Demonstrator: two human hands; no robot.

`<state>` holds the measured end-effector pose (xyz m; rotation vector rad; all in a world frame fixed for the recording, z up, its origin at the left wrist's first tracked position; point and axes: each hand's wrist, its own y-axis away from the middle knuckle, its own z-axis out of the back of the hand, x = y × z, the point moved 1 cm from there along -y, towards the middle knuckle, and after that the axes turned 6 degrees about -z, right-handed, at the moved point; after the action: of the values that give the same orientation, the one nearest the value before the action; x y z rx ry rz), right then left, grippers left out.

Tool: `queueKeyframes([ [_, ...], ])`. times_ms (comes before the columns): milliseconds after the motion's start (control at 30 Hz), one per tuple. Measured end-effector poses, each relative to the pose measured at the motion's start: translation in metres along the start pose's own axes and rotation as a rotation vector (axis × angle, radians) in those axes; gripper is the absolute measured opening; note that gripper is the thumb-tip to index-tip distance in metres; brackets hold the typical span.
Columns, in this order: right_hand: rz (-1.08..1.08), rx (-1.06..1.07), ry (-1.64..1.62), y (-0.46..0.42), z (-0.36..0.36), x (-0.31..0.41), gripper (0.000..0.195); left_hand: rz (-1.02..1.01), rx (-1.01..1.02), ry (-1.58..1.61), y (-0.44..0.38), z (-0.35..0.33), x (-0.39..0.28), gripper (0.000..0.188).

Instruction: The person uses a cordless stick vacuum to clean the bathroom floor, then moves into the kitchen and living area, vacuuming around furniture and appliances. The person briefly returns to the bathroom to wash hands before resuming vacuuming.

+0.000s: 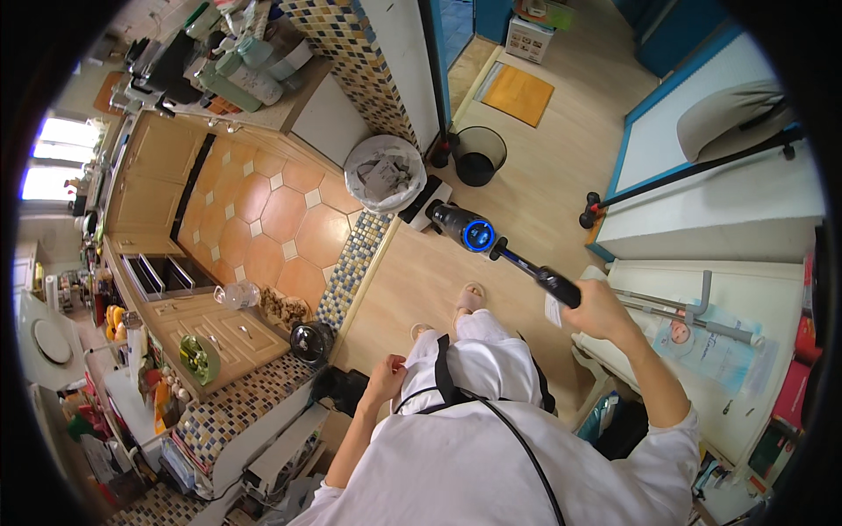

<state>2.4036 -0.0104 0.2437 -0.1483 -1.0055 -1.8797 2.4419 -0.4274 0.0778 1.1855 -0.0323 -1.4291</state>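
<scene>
My right hand (597,309) is closed around the black handle of a cordless floor cleaner (473,230), whose round display glows blue. The cleaner's white and black floor head (426,202) rests on the pale wood-look floor, close beside a bin lined with a white plastic bag (385,172) that holds some refuse. My left hand (388,376) hangs near my left thigh with its fingers loosely curled, and nothing can be seen in it. A black open wastebasket (480,156) stands just beyond the floor head.
A mosaic threshold strip (355,269) borders the orange kitchen tiles (289,220) on the left. A white table (710,283) with grey metal tubing stands at the right. Farther ahead lie a wooden board (518,93) and a white carton (528,41). A dark round container (311,342) stands at left.
</scene>
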Motion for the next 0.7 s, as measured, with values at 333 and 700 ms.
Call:
queueKeyframes([
  [333,0.169,0.136,0.460,0.009,0.017,-0.007,0.021,0.085,-0.032,-0.014,0.002,-0.006,0.011,0.030],
  [700,-0.389,0.029,-0.686,0.038,0.012,-0.045,0.017,0.107,-0.062,0.040,-0.001,-0.008,0.021,0.031],
])
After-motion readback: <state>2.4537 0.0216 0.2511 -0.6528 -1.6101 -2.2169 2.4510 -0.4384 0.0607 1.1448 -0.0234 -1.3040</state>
